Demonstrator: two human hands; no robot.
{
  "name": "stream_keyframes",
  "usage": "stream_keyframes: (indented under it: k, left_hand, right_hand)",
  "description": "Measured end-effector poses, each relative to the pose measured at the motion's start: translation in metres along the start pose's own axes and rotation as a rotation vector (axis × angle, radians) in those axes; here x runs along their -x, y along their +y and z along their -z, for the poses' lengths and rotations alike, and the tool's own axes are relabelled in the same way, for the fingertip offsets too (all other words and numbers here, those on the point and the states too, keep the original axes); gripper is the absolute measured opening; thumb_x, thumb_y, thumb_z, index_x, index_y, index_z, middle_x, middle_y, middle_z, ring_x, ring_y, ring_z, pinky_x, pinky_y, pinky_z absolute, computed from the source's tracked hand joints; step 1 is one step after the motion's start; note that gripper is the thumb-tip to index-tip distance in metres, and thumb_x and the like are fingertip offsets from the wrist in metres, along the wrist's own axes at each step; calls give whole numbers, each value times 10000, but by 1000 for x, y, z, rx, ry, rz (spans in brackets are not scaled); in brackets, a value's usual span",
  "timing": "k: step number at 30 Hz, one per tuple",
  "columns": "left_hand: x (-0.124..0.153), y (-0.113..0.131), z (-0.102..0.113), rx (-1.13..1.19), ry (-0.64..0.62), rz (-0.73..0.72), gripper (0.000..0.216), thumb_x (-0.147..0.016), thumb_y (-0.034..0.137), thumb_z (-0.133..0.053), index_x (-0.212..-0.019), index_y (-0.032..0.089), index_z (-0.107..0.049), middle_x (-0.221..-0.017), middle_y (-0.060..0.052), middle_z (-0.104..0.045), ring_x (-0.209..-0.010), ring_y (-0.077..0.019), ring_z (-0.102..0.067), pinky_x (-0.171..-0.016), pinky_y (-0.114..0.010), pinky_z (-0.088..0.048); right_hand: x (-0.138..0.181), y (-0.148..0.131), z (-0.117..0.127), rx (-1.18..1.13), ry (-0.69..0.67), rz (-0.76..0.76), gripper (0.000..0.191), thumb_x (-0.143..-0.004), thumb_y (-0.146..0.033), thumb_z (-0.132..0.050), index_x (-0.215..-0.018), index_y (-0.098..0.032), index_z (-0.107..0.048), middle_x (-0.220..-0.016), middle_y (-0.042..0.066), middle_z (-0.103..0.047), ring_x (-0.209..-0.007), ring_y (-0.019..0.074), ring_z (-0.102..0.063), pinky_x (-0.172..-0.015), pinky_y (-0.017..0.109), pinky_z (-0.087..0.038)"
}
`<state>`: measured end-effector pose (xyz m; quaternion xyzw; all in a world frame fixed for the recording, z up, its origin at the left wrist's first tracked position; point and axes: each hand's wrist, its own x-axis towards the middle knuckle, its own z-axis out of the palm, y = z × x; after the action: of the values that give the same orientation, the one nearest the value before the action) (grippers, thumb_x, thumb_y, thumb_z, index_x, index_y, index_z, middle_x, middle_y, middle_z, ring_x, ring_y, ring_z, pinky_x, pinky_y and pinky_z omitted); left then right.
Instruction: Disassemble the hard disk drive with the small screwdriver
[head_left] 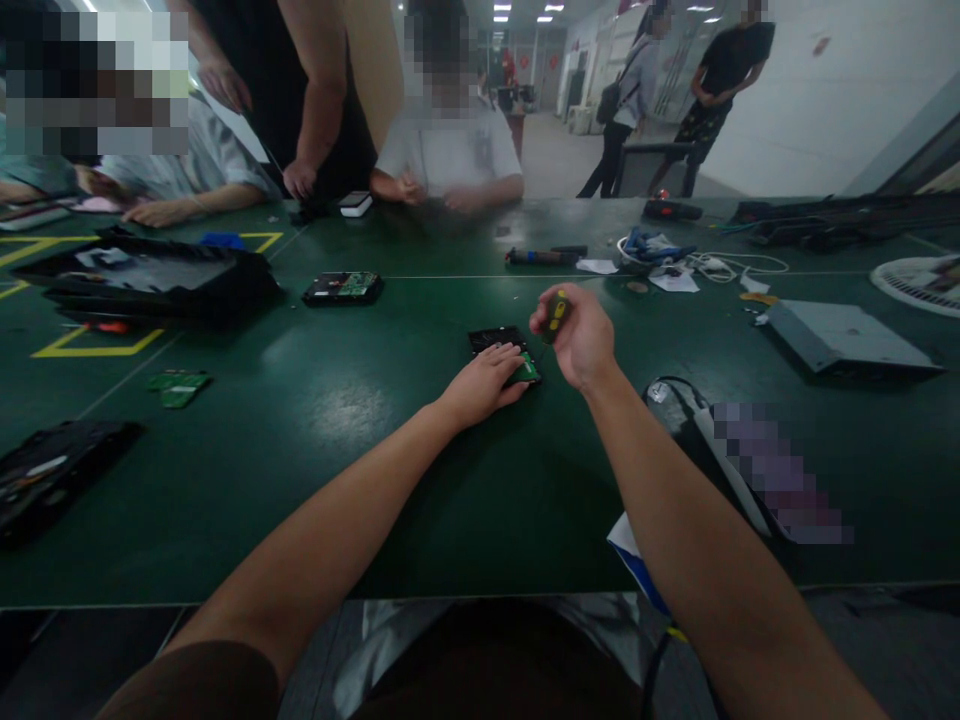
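Note:
A hard drive [491, 338] with a black body and a green circuit board lies on the table in front of me. My left hand [484, 382] holds it down, fingers across its top and thumb along the near side, hiding much of it. Just to the right and raised above the table, my right hand [585, 335] is closed around a screwdriver [556, 317] with a yellow and black handle. The screwdriver's shaft and tip cannot be made out. Farther off to the left lies another hard drive [343, 288] with its green board facing up.
Left on the green table [315, 420] are black casings [150, 275], a loose circuit board [180, 387] and a black device [60, 470]. A phone [772, 470], a metal box [847, 335] and cables [720, 265] lie right. People sit and stand across the table.

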<state>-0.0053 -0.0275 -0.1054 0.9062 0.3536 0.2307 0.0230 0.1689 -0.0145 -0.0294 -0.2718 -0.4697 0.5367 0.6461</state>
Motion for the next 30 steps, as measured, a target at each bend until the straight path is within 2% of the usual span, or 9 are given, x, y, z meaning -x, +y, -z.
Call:
stream_keyframes:
  k: [5, 10, 16, 25, 30]
  left_hand:
    - [0, 0, -1, 1, 7, -2, 414, -1025, 402, -559, -1324, 119, -602, -1516, -173, -563, -1473, -259, -474, -1265, -453, -325]
    - [0, -1, -2, 7, 0, 2, 407, -1026, 405, -554, -1328, 136, -597, -1520, -166, -561, -1479, -257, -467, -1264, -472, -325]
    - [0, -1, -2, 4, -3, 1, 415, -1025, 402, -558, -1335, 128, -594, -1517, -174, -561, -1477, -262, -469, -1261, -469, -331]
    - [-1, 1, 1, 3, -12, 10, 405, -1023, 394, -554, -1331, 134, -589, -1517, -168, -562, -1479, -266, -466, -1264, -472, -325]
    - [-1, 0, 0, 5, -29, 12, 397, -1027, 402, -544, -1327, 145, -583, -1522, -167, -557, -1486, -266, -455, -1263, -488, -322]
  right_hand:
    - [1, 0, -3, 46, 54, 17, 466, -870, -730, -597, -810, -272, -537, -580, -57, -523, -546, 131, -538, -589, 294, -487]
    - [2, 2, -1, 73, 17, 68, 409, -850, -640, -707, -805, -266, -547, -673, -47, -595, -603, 120, -582, -604, 280, -493]
    - [-1, 2, 2, 103, 25, 77, 462, -898, -708, -601, -821, -254, -638, -699, -23, -613, -621, 117, -606, -622, 279, -517]
    - [1, 2, -4, 60, 108, 27, 562, -835, -821, -572, -838, -259, -578, -656, -39, -614, -562, 119, -601, -538, 262, -494]
    - [0, 2, -2, 48, 83, 44, 555, -860, -812, -545, -844, -260, -610, -681, -32, -603, -572, 114, -584, -538, 266, -478]
